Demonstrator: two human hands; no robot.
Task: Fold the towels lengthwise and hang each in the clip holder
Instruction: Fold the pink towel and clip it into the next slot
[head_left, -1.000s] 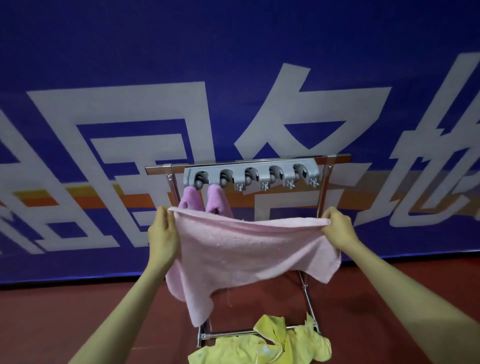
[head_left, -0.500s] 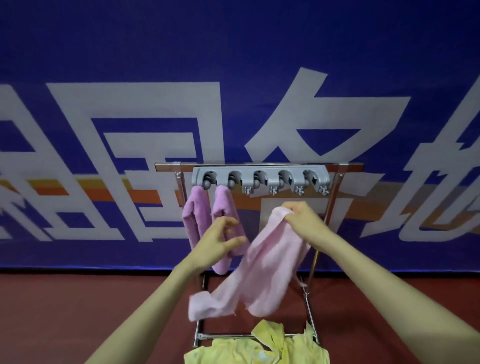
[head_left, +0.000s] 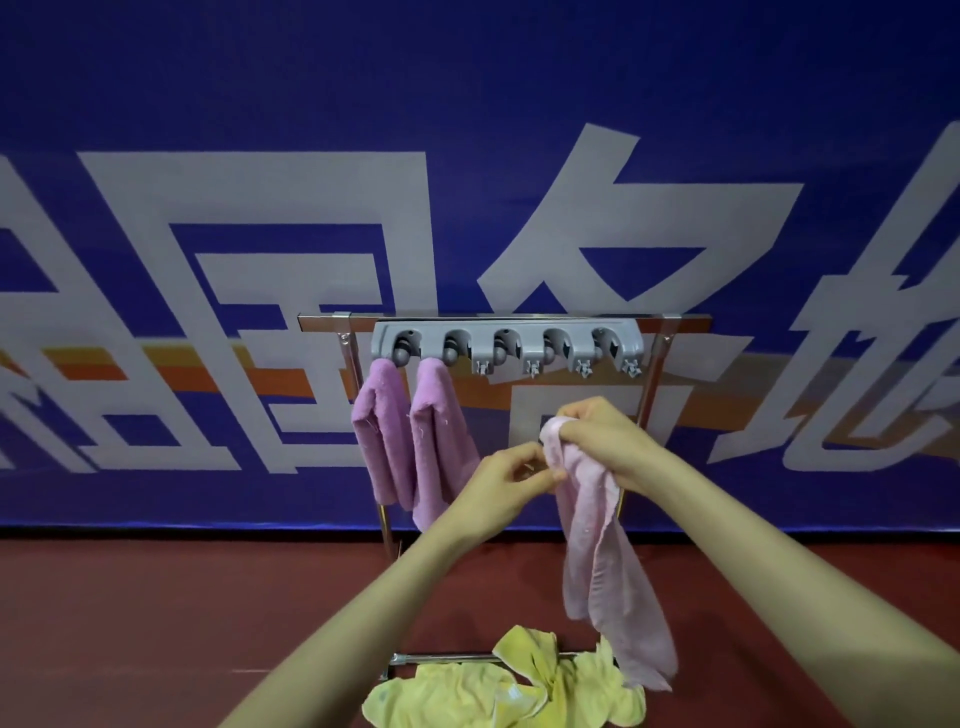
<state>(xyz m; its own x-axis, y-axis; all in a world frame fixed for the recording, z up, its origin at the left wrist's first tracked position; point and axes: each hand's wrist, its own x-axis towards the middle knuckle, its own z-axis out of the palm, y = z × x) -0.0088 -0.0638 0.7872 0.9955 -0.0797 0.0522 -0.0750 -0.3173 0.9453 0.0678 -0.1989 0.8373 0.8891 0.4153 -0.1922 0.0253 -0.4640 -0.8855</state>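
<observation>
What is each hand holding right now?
Left hand: pinches the light pink towel just below its top.
Right hand: grips that towel's bunched top end.

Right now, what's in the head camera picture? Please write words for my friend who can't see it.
The right hand grips the top of a pink towel below a grey clip holder, and the left hand pinches it beside. Two purple towels hang from the two leftmost clips; yellow towels lie heaped below.
</observation>
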